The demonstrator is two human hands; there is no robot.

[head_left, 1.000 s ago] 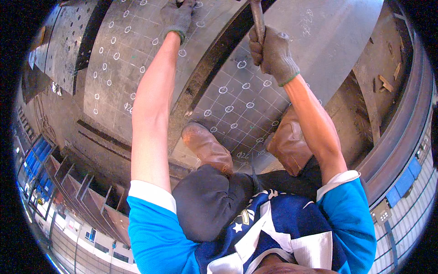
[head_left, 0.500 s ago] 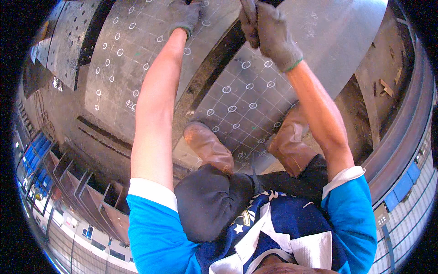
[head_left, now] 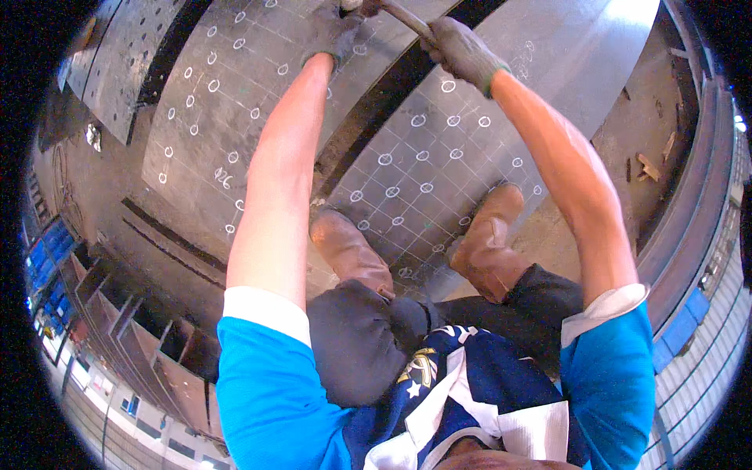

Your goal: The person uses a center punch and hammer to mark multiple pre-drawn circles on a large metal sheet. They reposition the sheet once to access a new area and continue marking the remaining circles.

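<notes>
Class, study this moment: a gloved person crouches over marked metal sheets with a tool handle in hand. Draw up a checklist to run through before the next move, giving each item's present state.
1. Right hand gloved and gripping the tool handle: ok.
2. Left hand gloved, resting on the marked metal sheet: ok.
3. Tool's working end in view: cannot tell, it is cut off at the top edge.
4. Both brown boots planted on the nearer marked sheet: ok.
5. Forearms covered: not ok, both are bare.
6. Left fingers away from the tool's end: cannot tell.
</notes>
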